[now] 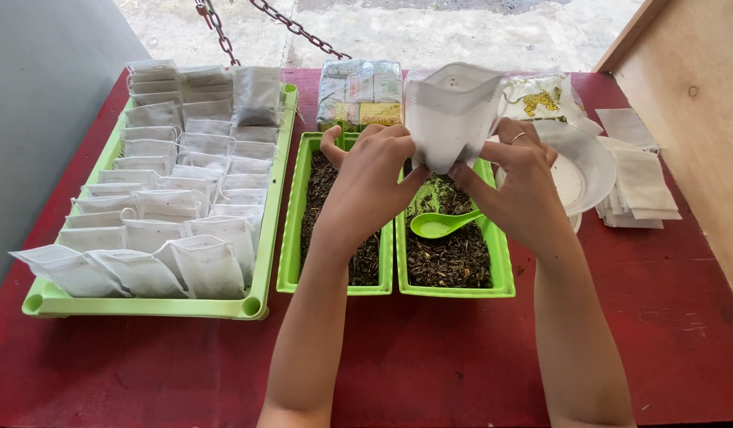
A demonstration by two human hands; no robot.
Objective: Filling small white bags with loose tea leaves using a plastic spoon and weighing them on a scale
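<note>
Leftmost, well away from the green plastic spoon [442, 224], a wide lime-green tray [273, 198] is packed edge to edge with filled white paper sachets [180, 190], leaving no spare room. Beside the spoon, the left hand [370, 184] and right hand [519, 186] pinch the bottom corners of an open, translucent white filter bag [450, 111], fingers closed on it, above two narrow green trays of loose dark tea leaves [454, 257]. A slack pinch could tip the bag and scatter leaves onto the red worktop [430, 357]. Right of the spoon, a white plate [592, 170] and stacked empty bags [640, 182] crowd that edge; open room lies nearer the person.
</note>
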